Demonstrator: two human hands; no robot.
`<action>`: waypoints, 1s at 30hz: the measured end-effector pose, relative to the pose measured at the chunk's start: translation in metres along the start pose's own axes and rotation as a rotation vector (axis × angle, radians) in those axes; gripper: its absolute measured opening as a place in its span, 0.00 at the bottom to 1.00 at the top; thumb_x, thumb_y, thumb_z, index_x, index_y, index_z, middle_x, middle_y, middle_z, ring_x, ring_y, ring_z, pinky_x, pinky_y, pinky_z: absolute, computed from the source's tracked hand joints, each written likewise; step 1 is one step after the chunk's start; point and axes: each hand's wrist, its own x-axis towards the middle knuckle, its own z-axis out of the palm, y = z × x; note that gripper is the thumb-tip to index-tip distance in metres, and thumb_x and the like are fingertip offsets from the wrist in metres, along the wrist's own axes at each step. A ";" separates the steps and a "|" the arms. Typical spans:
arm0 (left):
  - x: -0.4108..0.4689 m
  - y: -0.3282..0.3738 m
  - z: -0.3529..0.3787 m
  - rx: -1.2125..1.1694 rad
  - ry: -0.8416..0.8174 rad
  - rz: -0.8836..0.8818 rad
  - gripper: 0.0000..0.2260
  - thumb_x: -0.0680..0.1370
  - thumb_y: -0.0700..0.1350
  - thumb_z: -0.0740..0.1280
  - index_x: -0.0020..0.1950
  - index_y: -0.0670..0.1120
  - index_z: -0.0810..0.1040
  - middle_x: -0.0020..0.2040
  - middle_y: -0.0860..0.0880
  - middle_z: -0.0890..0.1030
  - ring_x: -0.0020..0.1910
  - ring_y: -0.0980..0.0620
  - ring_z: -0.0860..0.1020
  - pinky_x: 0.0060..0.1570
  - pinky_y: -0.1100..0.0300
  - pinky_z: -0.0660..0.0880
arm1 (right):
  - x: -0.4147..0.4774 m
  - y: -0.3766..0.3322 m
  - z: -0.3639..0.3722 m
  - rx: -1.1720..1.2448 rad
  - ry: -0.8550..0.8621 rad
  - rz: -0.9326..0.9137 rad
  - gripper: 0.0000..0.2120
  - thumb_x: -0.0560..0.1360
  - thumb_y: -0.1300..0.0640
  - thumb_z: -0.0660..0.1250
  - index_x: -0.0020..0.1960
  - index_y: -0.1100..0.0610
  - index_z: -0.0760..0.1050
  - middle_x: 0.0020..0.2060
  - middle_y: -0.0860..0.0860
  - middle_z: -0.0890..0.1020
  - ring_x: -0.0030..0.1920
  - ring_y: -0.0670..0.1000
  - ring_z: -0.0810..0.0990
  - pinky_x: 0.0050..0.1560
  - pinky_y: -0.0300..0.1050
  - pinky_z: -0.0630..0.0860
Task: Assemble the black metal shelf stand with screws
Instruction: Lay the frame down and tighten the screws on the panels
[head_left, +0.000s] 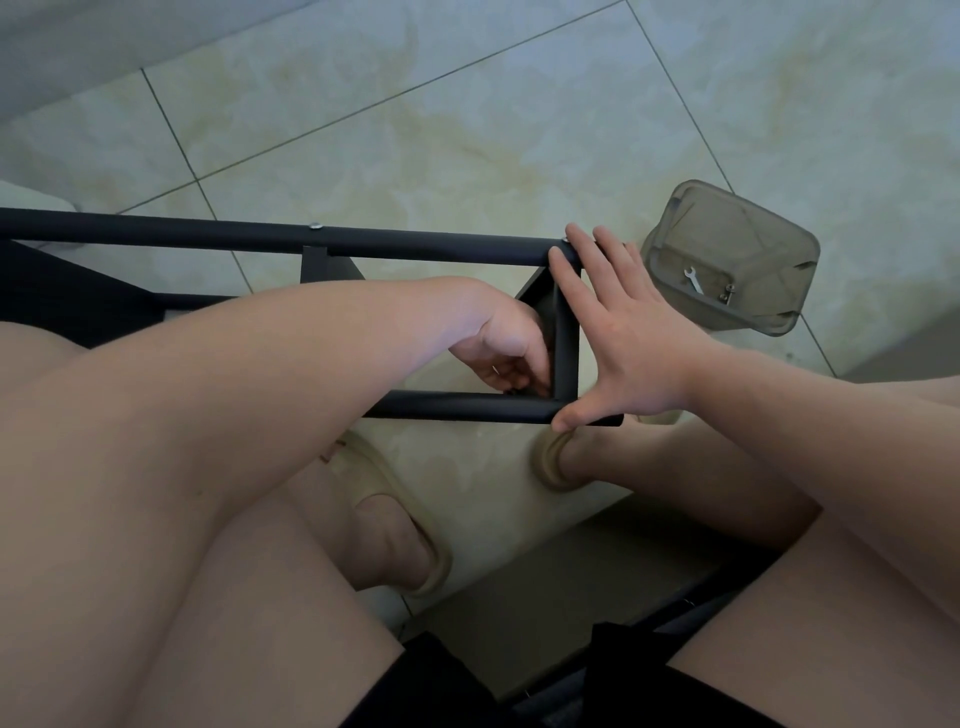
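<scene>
Hands, two: right hand (631, 332) splayed flat across two stand (208, 234) tubes; left hand (506, 345) fingers curled, contents hidden.

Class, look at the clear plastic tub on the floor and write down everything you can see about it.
The tub is a small rectangular container of smoky, see-through plastic with rounded corners and no lid on it. It sits on the pale tiled floor, turned at an angle, just beyond the end of the black frame and the spread right hand, which does not touch it. Inside lie a small silver spanner and what looks like a screw. Nothing else touches it.
</scene>
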 end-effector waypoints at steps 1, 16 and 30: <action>0.000 0.000 0.000 -0.004 0.001 0.003 0.09 0.78 0.34 0.67 0.57 0.42 0.77 0.41 0.47 0.77 0.35 0.54 0.72 0.42 0.62 0.72 | 0.000 0.000 0.000 0.001 -0.001 0.001 0.74 0.54 0.17 0.62 0.82 0.60 0.36 0.81 0.61 0.37 0.80 0.64 0.34 0.78 0.58 0.34; -0.004 -0.002 -0.007 -0.030 -0.022 -0.056 0.07 0.78 0.39 0.68 0.55 0.46 0.80 0.45 0.50 0.81 0.36 0.54 0.72 0.42 0.61 0.71 | -0.001 -0.001 -0.002 0.000 0.001 -0.001 0.74 0.55 0.18 0.64 0.82 0.60 0.35 0.81 0.61 0.37 0.80 0.64 0.33 0.77 0.57 0.33; 0.002 -0.002 0.000 -0.051 -0.027 0.006 0.07 0.77 0.32 0.67 0.45 0.43 0.79 0.33 0.48 0.78 0.31 0.55 0.69 0.36 0.65 0.69 | 0.000 0.001 0.001 -0.001 0.017 -0.009 0.74 0.55 0.17 0.63 0.82 0.60 0.35 0.80 0.61 0.36 0.80 0.64 0.33 0.77 0.56 0.32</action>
